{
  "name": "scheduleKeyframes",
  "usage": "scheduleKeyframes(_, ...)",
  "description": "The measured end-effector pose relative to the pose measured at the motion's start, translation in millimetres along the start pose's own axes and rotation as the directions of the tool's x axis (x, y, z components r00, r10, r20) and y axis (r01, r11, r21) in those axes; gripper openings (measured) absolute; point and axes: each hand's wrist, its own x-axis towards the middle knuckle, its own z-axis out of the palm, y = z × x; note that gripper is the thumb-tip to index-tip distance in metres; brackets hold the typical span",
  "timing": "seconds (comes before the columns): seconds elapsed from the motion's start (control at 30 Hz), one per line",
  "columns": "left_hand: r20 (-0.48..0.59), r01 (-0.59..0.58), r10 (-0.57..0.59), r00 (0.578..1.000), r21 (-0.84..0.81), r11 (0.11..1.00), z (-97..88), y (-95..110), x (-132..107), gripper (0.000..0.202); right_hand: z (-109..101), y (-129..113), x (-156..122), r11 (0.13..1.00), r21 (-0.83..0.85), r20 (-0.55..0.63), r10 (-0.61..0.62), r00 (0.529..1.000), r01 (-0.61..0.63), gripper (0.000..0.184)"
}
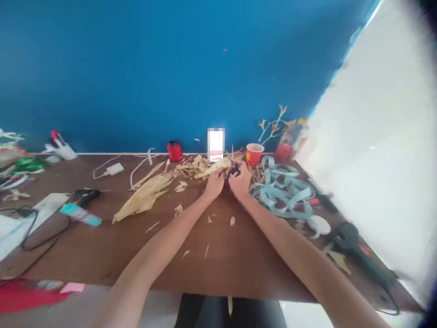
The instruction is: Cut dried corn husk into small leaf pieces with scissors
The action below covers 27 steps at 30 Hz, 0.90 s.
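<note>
Both my arms reach forward over a brown table (211,259). My left hand (215,183) is closed on a pale dried husk strip (215,167) that points up and to the right. My right hand (240,182) is closed round black-handled scissors (234,169), whose blades meet the husk. The two hands touch each other near the table's far edge. Husk scraps (232,221) lie on the table just below my hands.
A pile of dried husks (146,196) lies to the left, coiled light-blue strips (287,193) to the right. A red paper cup (254,154), a red jar (175,151) and a white card (215,144) stand by the blue wall. Glue guns (351,241), cables and a charger (114,169) lie around.
</note>
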Motion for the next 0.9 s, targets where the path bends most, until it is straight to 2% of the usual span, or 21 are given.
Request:
scheduleKeyframes(0.17, -0.039, 0.020, -0.018, 0.999, 0.030, 0.999, -1.1, -2.7, 1.0, 0.021, -1.4, -2.8, 1.7, 1.000, -0.003, 0.018, -0.004, 1.000, 0.004, 0.034)
scheduleKeyframes(0.33, -0.001, 0.026, -0.026, 1.000, 0.019, 0.999, -1.4, -3.3, -0.7, 0.026, -2.9, -7.7, 0.7, 0.998, 0.054, 0.000, 0.014, 1.000, -0.014, 0.048)
scheduleKeyframes(0.53, 0.044, 0.060, -0.059, 0.997, -0.033, 0.998, -1.3, -2.6, -2.1, 0.029, -4.9, -12.1, 0.2, 0.998, 0.056, 0.023, 0.032, 0.999, -0.033, 0.042)
scheduleKeyframes(0.67, 0.046, 0.032, -0.030, 0.998, -0.042, 0.999, -1.1, -1.5, -2.0, 0.026, -5.4, -13.2, 1.0, 0.997, 0.063, 0.030, 0.032, 0.999, -0.034, 0.044)
scheduleKeyframes(0.9, 0.030, -0.002, 0.001, 1.000, 0.049, 0.999, -1.2, -4.3, -1.4, 0.031, -5.7, -12.6, 0.5, 0.998, 0.056, 0.047, 0.025, 0.999, -0.028, 0.043)
